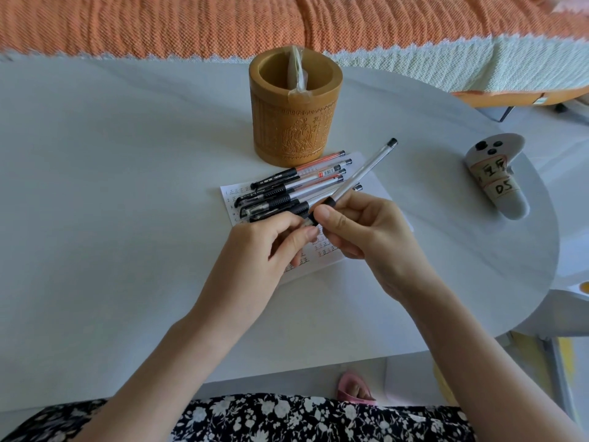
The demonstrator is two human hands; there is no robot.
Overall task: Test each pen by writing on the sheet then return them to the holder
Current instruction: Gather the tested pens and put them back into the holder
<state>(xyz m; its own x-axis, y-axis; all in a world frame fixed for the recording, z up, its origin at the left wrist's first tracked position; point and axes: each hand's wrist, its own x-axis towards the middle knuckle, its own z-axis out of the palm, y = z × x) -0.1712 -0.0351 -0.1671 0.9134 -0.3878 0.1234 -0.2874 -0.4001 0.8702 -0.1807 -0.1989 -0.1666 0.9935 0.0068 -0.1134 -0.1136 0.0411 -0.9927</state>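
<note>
A carved bamboo pen holder [294, 122] stands upright at the table's far middle, with a clear plastic packet poking out of it. In front of it lies a small white sheet [371, 183] marked with rows of characters. Several black-capped gel pens [296, 186] lie side by side across the sheet. My right hand [366, 237] grips one clear pen [366, 170] by its black grip, its tail pointing up and to the right. My left hand [267, 247] pinches that pen's cap end, right against my right thumb.
A white game controller [495, 177] with handwritten labels lies at the table's right edge. An orange woven blanket [223, 23] runs behind the white table [111, 186]. The table's curved right edge drops to the floor, where a pink slipper [352, 389] shows.
</note>
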